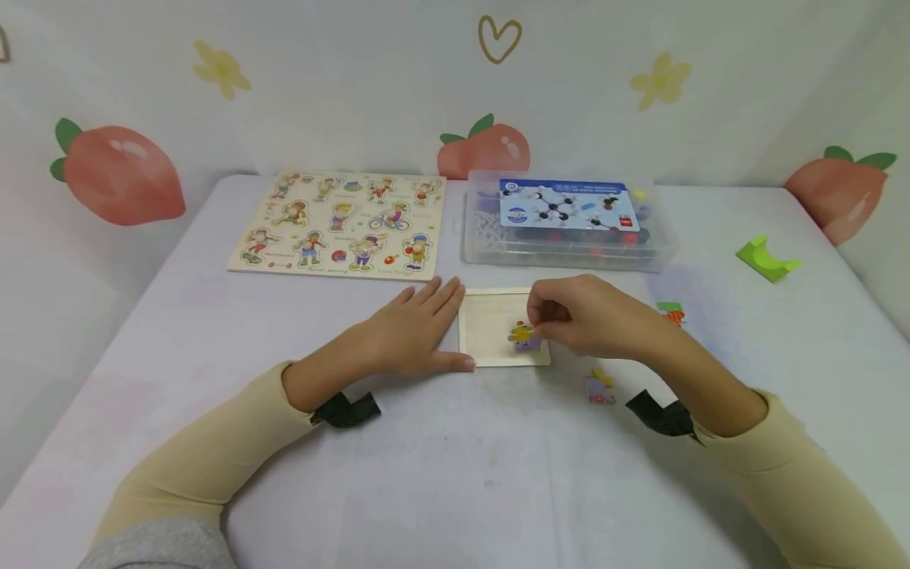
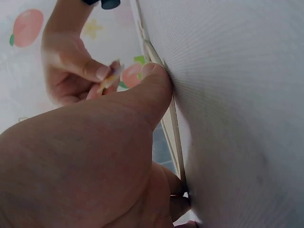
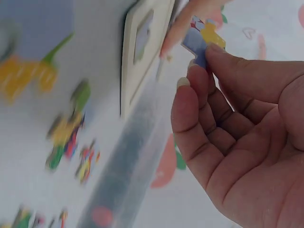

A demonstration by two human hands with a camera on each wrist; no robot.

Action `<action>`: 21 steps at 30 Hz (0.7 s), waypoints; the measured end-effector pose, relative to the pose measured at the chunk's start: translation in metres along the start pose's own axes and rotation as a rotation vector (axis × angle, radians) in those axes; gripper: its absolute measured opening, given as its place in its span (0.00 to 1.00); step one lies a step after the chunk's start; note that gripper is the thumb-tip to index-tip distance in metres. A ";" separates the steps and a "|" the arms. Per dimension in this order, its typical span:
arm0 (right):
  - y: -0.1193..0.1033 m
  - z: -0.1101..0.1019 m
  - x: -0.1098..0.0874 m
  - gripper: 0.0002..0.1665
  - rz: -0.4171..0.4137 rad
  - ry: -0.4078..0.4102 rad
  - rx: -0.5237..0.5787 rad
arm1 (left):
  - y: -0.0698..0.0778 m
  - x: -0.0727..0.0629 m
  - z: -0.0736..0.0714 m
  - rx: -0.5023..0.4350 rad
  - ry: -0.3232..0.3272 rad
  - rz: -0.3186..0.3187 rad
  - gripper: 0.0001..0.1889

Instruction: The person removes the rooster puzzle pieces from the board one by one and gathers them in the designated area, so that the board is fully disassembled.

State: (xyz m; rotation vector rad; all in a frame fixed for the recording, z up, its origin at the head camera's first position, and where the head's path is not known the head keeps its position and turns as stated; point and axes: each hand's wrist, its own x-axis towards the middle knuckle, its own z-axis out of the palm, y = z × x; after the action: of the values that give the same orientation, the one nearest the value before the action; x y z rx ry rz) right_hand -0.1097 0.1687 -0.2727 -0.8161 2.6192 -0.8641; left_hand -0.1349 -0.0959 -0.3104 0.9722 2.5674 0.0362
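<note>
My right hand (image 1: 586, 316) pinches a small yellow and purple puzzle piece (image 1: 521, 335) between thumb and fingertips, over the right part of a shallow wooden puzzle tray (image 1: 490, 292). Up close in the right wrist view, the piece (image 3: 197, 45) is tilted, its lower edge between thumb and forefinger. Flat and spread, my left hand (image 1: 412, 332) rests at the tray's left side, thumb (image 2: 156, 78) on the near corner and the other fingers along the left rim. Another purple and yellow piece (image 1: 600, 387) lies on the table below the right hand.
Behind the left hand lies a wooden board with sports figures (image 1: 320, 265). A clear plastic box (image 1: 562, 257) with a molecule-picture label stands behind the tray. A red and green piece (image 1: 671, 312) shows past the right forearm; a light-green curved piece (image 1: 766, 258) lies far right.
</note>
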 end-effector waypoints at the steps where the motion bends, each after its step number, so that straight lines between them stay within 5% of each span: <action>1: 0.000 -0.003 -0.005 0.12 0.005 0.005 0.000 | 0.000 0.000 0.000 0.001 0.002 -0.001 0.56; 21: 0.045 -0.021 -0.089 0.13 0.154 -0.050 0.041 | 0.001 0.000 -0.001 0.011 -0.002 -0.002 0.57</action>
State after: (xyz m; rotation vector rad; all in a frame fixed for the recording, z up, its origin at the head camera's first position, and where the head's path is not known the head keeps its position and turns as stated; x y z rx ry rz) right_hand -0.0657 0.2603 -0.2778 -0.6076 2.5728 -0.8404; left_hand -0.1346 -0.0954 -0.3090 0.9735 2.5688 0.0206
